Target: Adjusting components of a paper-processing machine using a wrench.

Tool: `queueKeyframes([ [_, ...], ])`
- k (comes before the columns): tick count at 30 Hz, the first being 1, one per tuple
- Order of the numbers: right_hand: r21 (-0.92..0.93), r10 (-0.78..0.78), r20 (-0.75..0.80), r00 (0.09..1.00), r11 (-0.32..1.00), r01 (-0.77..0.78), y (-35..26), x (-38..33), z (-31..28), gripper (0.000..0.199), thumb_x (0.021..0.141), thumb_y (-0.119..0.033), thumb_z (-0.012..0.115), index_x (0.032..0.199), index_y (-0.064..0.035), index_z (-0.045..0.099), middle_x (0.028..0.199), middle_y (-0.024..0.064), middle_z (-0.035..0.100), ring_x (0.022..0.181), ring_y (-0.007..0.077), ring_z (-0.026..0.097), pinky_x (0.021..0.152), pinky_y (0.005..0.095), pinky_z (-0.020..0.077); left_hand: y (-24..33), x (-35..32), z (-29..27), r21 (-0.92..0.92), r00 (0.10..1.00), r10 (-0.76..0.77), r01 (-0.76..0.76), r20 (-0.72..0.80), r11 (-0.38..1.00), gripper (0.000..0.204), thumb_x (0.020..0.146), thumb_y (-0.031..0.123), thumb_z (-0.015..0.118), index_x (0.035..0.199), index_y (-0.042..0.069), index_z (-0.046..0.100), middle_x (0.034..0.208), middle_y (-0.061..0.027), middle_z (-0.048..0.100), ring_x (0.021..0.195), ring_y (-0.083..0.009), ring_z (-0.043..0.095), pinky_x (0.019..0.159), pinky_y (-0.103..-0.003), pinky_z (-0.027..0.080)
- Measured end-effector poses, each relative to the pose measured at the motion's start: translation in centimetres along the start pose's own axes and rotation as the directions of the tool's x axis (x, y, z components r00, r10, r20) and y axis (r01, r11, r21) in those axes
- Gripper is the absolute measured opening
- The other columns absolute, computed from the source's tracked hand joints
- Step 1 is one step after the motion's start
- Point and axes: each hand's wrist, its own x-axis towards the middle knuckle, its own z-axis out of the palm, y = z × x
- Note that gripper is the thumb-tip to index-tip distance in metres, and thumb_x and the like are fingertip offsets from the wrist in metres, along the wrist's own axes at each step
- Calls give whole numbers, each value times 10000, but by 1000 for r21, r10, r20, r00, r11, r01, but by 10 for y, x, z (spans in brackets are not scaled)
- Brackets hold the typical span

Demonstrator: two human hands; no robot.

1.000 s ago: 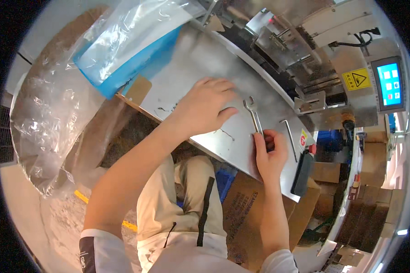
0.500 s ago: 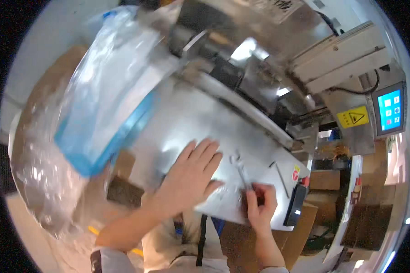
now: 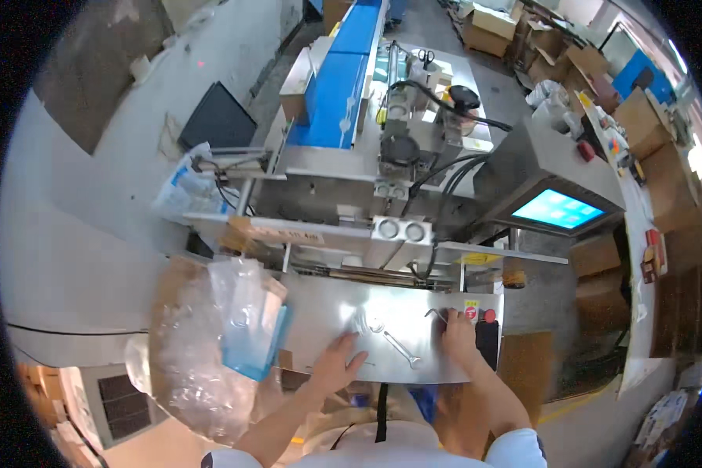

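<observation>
My left hand [image 3: 337, 365] rests on the metal worktop [image 3: 320, 300] with its thumb apart from the fingers, holding nothing visible. A thin dark rod lies beside it. To its right a silver wrench [image 3: 401, 349] lies at a slant, clear of both hands. My right hand [image 3: 458, 337] is at the worktop's right side, its fingers closed around a dark hex key [image 3: 435, 313]. The bent end of the key sticks out left of the fingertips; its long arm is hidden by the hand.
A clear plastic bag with a blue part [image 3: 249, 355] lies at the worktop's left end. A red button [image 3: 489, 315] and a black box [image 3: 486, 343] are at its right end. Behind stand a machine with a lit screen [image 3: 558, 209] and a blue conveyor belt [image 3: 327, 101].
My right hand has let go of the wrench, now lying on the worktop, and moved to the hex key. My left hand stays over the worktop. The view has lifted toward the machine.
</observation>
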Motion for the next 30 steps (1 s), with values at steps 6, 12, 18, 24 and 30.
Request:
queueKeyframes([
  [6,411,-34,-161,986,906,98,-12,0,-46,98,860,-75,591,877,18,616,867,192,606,815,335,610,671,426,486,103,-6,-71,-154,994,-99,90,-52,984,315,918,212,626,1143,-8,633,1041,-163,687,943,-260,677,804,-355,540],
  [12,788,-91,-194,977,579,210,-85,-46,-185,139,878,-49,625,998,5,670,918,171,654,791,294,649,680,339,516,162,5,-154,-515,957,-289,230,-37,826,261,943,135,600,1152,-16,633,1022,-54,689,916,-134,643,792,-273,516],
  [18,985,-107,-83,991,141,97,-214,-26,-221,140,854,-8,655,989,29,656,934,116,639,775,160,637,681,251,521,195,12,-161,-213,984,169,-154,50,965,261,930,48,575,1177,-33,602,1150,-140,642,1029,-197,632,867,-299,503],
  [24,977,-124,-77,989,189,99,-291,6,-229,245,859,-35,658,1096,23,636,1045,164,651,908,178,671,850,328,518,180,47,-200,-300,971,180,-221,-157,928,188,925,51,560,1092,-11,620,1121,-137,662,953,-193,644,804,-301,521],
  [30,919,-336,-31,941,360,158,-282,8,-217,325,912,-136,625,1208,-4,600,1161,144,635,938,214,668,838,309,527,178,119,-285,-178,982,166,-149,88,973,152,930,106,590,1028,7,649,831,-94,686,737,-210,662,618,-333,497],
])
